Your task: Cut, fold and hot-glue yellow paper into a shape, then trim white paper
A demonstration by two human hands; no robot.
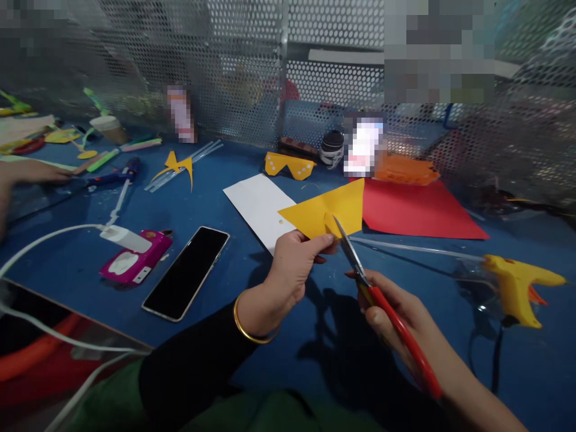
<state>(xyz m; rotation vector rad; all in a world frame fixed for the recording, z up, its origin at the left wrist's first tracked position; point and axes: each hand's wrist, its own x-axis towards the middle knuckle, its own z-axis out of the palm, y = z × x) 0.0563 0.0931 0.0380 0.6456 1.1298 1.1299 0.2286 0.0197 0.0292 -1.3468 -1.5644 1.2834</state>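
Note:
My left hand (290, 267) pinches the lower edge of a piece of yellow paper (344, 201), thumb on top, above the blue table. In my right hand (396, 312) is a pair of scissors (402, 339) with red handles, its fingers wrapped round them. The metal blades point up and away and meet the paper close to my left fingertips, where a small cut flap stands out. Beneath and behind the yellow piece lie a white sheet (258, 204) and a red sheet (423, 210).
A yellow glue gun (517, 288) lies at the right. Left are a dark phone (188, 273) and a magenta device (135, 258) with a white plug and cable. Yellow cutouts (290, 165) and clear glue sticks (184, 165) lie farther back. Another person's hand (36, 174) rests far left.

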